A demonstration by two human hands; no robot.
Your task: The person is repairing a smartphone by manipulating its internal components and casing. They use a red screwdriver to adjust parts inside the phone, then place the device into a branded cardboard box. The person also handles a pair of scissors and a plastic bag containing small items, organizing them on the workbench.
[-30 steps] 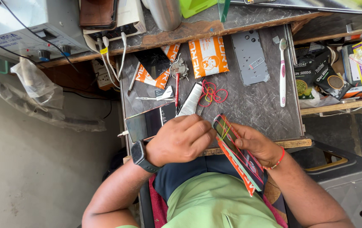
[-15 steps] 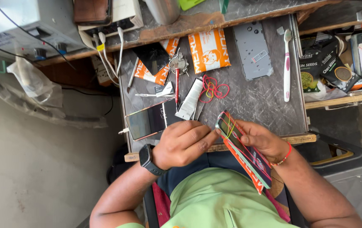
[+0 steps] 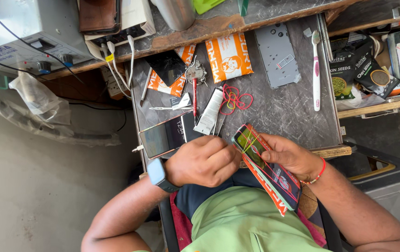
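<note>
My right hand [image 3: 289, 156] keeps the banded phone [image 3: 266, 165] clamped edge-up over my lap at the desk [image 3: 279, 107] edge, while my left hand [image 3: 204, 161] has curled tighter against its top corner, fingers together, stretching the rubber band [image 3: 250, 140].

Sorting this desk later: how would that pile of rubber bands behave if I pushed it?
The rubber bands look thin and loopy, so probably floppy and very light. Tangled together on the rough grey tabletop, they would likely drag as a clump rather than slide or roll.
</note>
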